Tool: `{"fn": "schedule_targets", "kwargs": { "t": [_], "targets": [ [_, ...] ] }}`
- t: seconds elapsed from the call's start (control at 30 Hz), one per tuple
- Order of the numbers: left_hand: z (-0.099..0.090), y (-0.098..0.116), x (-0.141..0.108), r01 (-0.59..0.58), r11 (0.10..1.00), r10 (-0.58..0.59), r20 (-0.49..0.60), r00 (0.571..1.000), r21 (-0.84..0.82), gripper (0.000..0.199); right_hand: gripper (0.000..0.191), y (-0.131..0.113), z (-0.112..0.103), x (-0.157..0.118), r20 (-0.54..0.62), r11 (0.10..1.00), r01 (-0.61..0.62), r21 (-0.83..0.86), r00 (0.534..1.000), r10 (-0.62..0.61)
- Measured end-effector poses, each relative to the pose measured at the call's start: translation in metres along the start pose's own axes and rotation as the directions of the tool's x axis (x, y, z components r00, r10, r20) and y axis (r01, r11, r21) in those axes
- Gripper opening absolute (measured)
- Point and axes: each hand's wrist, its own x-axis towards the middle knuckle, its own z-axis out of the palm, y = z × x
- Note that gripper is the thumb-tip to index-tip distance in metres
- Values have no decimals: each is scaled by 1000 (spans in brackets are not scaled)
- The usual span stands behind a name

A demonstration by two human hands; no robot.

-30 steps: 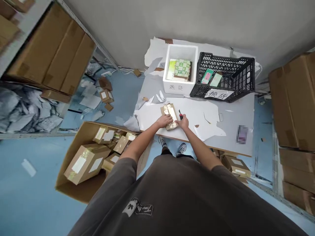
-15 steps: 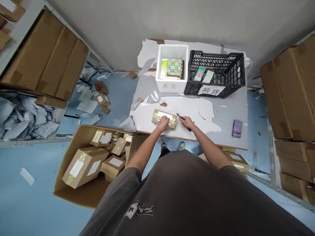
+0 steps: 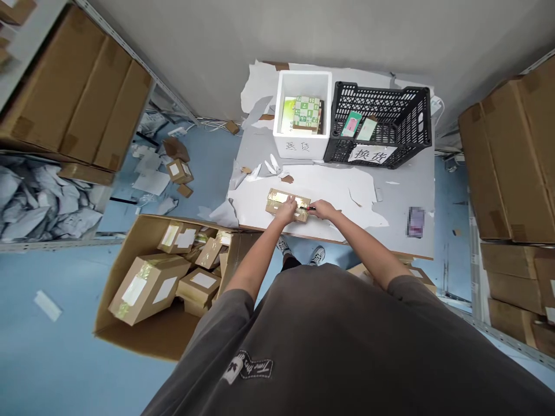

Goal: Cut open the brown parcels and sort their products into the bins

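A small cardboard box [image 3: 273, 207], sealed with shiny tape and bearing a white label, lies near the front edge of the table. My left hand [image 3: 286, 212] grips it from above, its fingers bent over the top. In my right hand [image 3: 323, 210] is a utility knife [image 3: 310, 208], fingers wrapped round the handle. Its blade end meets the taped top at the box's right side, close to my left fingertips. How deep the blade sits cannot be made out.
Behind stand a white foam box [image 3: 300, 146] with small packages and a black plastic crate [image 3: 401, 150] with two slim boxes. A blurred purple object [image 3: 415, 222] lies right. A big open carton [image 3: 113, 277] of parcels stands left. Torn paper [image 3: 225, 212] covers parts of the table.
My right hand has moved left, bringing the knife from beside the box onto its taped top. My left hand stays on the box. The view has shifted slightly.
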Motion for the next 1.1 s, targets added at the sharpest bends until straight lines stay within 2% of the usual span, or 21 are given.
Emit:
{"fn": "schedule_targets", "kwargs": {
  "t": [0.13,0.27,0.6,0.83,0.97,1.1],
  "targets": [
    [0,0,1,5,1000,-5,11,1000,-13,69,31,-8,-6,5,34,984,37,-175,999,-32],
    [1,2,1,5,1000,-5,24,1000,5,68,30,-8,-13,6,85,971,54,-231,996,-36],
    [-2,9,1,13,997,-19,81,997,72,76,11,-10,-1,13,10,998,-21,-67,1000,22],
    [-4,14,4,37,997,-47,129,991,74,79,18,-15,1,13,1,987,-6,-163,1000,6],
    [-3,17,9,43,994,-59,151,987,103,82,12,-12,3,12,-23,994,-41,-97,999,39],
    [-1,17,10,48,992,-63,135,989,118,85,16,-10,6,13,-39,998,-66,-19,997,65]
  ]
}}
